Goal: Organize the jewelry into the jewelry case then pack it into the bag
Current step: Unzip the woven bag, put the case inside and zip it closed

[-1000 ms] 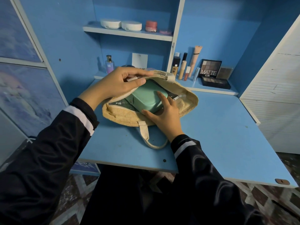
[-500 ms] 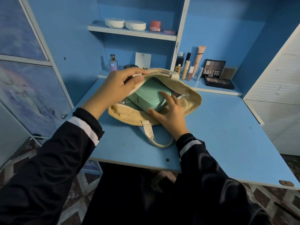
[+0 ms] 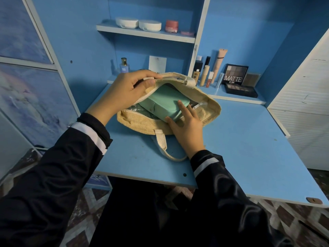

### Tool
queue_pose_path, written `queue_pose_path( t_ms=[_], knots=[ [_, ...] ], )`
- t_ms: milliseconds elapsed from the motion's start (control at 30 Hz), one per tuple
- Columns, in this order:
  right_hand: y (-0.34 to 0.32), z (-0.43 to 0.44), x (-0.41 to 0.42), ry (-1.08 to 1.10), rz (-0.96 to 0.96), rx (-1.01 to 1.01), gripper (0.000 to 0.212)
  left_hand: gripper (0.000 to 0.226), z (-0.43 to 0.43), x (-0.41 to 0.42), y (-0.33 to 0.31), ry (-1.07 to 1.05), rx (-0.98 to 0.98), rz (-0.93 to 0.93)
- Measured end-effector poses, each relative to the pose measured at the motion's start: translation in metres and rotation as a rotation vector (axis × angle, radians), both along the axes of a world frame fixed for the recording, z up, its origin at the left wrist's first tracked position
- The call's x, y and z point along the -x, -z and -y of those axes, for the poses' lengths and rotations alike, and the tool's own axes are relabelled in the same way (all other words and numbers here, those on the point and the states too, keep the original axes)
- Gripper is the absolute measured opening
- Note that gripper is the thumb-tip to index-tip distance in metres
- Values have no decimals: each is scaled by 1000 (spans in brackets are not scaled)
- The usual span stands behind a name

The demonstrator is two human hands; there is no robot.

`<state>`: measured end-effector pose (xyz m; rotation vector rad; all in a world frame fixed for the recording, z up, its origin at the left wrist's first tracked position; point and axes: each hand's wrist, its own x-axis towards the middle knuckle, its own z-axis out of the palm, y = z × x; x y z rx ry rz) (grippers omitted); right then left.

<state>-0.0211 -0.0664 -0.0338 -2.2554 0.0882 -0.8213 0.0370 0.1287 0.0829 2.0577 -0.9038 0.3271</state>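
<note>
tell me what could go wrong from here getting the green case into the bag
The jewelry case lies only partly inside the bag, and its corner is close to the zipper pull, so it may snag. The right hand presses it with straight fingers, so it could skew. If the left hand loses its pinch on the rim, the opening may collapse.

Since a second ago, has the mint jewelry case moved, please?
No, not noticeably: the mint jewelry case lies just as close to the zipper pull as before.
</note>
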Motion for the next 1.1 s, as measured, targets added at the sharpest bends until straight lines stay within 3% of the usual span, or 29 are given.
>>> queue_pose_path(
  t_ms=[167, 400, 1100],
  knots=[
    [-6, 9, 1, 31, 90, 13, 40, 22, -3, -8, 0, 13, -17, 18],
    [-6, 7, 1, 5, 59, 13, 47, 21, -2, -10, 2, 40, 15, 3],
    [-7, 17, -16, 12, 118, 0, 36, 22, 3, -9, 0, 23, 4, 45]
  ],
)
